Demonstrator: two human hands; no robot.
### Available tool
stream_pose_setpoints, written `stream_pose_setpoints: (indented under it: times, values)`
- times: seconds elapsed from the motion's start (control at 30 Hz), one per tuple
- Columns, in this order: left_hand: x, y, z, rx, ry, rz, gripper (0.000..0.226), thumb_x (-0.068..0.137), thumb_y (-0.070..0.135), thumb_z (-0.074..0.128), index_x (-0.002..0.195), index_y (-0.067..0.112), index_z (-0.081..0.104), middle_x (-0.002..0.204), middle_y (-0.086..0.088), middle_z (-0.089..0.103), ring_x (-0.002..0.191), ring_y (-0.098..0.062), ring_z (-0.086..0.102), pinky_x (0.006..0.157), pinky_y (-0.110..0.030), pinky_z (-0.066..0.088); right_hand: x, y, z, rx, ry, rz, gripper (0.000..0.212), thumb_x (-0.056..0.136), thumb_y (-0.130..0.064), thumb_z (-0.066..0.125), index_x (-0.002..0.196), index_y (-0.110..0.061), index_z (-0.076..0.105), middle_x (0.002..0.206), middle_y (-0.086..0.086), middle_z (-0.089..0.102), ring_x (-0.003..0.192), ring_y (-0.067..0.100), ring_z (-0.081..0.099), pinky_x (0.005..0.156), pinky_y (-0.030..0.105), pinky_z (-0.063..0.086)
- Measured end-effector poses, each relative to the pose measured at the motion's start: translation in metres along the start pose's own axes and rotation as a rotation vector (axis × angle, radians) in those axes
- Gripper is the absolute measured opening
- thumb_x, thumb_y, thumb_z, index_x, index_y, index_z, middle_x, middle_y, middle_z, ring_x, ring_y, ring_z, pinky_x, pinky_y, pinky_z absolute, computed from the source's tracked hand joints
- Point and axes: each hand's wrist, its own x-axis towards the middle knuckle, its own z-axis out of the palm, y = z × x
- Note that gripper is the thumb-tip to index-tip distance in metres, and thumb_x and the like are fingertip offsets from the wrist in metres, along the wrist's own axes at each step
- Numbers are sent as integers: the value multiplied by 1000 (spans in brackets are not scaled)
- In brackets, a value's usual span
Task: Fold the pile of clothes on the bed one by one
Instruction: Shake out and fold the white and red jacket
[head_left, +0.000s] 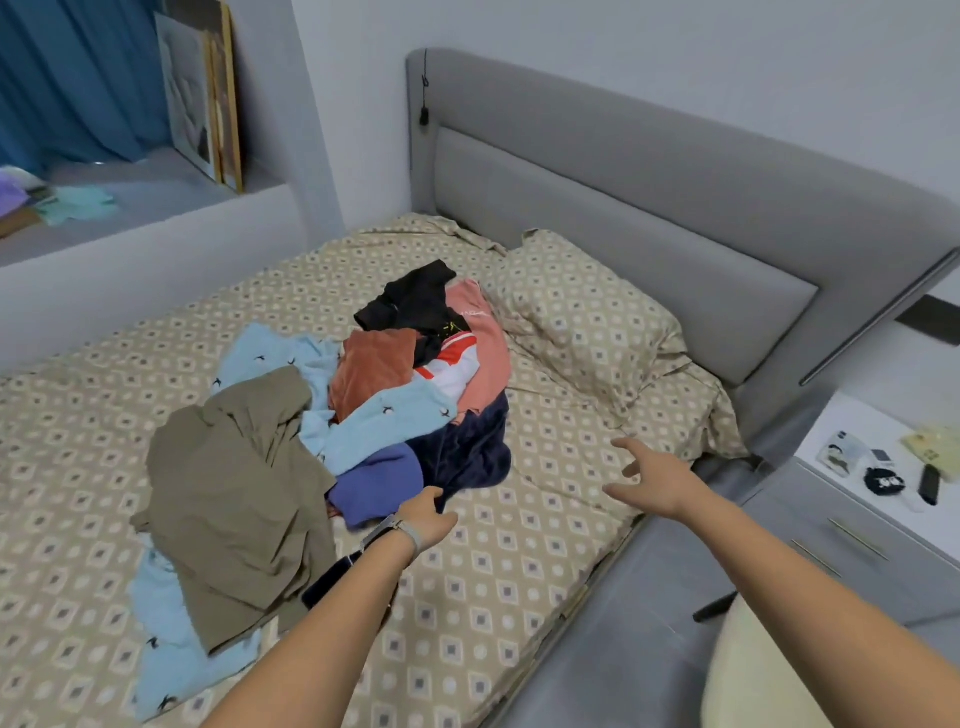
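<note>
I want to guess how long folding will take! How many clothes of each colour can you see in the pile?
Light blue: 1, perhaps more
Olive: 1
Purple: 1
Navy: 1
Rust orange: 1
Pink: 1
Black: 1
White and red: 1
Total: at least 8

clothes pile on bed, pillow behind

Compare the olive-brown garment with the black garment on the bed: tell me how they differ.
The olive-brown garment lies spread out on the near-left side of the pile, while the black garment sits bunched on the far top, near the pillow. The olive-brown one shows much more cloth than the black one. The olive-brown one drapes over a light blue garment; the black one rests on pink and orange-and-white clothes. Both are unfolded, and neither hand touches them.
</note>
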Motion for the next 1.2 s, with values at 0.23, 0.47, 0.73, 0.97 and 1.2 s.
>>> stream_pose_setpoints:
  times: [0.23, 0.47, 0.73, 0.97, 1.2]
  values:
    - [62, 36, -16, -78, 44, -33, 57, 96, 31, 52, 148, 17, 32, 129, -9, 54, 105, -23, 55, 90, -32, 44, 97, -11, -21, 20, -93, -38, 76, 88, -42, 65, 150, -26, 25, 134, 10, 56, 115, 23, 58, 89, 30, 45]
    - [138, 75, -18, -265, 215, -172, 51, 96, 27, 54, 143, 16, 40, 111, -4, 60, 105, -25, 60, 85, -29, 45, 233, -20, -47, 2, -193, -172, 70, 89, -34, 65, 149, -21, 31, 109, 6, 62, 92, 18, 56, 78, 26, 41]
    - [211, 99, 18, -397, 295, -294, 48, 93, 22, 58, 139, 20, 46, 80, 7, 61, 77, -4, 57, 61, -6, 38, 377, -15, -42, -95, -418, -317, 59, 90, -33, 63, 144, -26, 38, 118, 6, 60, 106, 17, 58, 79, 20, 38]
    - [272, 77, 20, -444, 382, -372, 47, 94, 24, 58, 139, 20, 45, 93, 7, 63, 84, -2, 57, 65, -5, 38, 483, -30, 12, -166, -427, -480, 56, 88, -30, 66, 138, -21, 45, 129, 3, 54, 120, 22, 52, 88, 24, 40]
    - [338, 47, 60, -642, 430, -387, 43, 94, 20, 53, 136, 21, 49, 94, 7, 66, 87, -7, 61, 79, -18, 46, 573, -70, 102, -262, -157, -644, 53, 86, -19, 59, 137, -15, 48, 136, 7, 50, 129, 29, 41, 108, 33, 29]
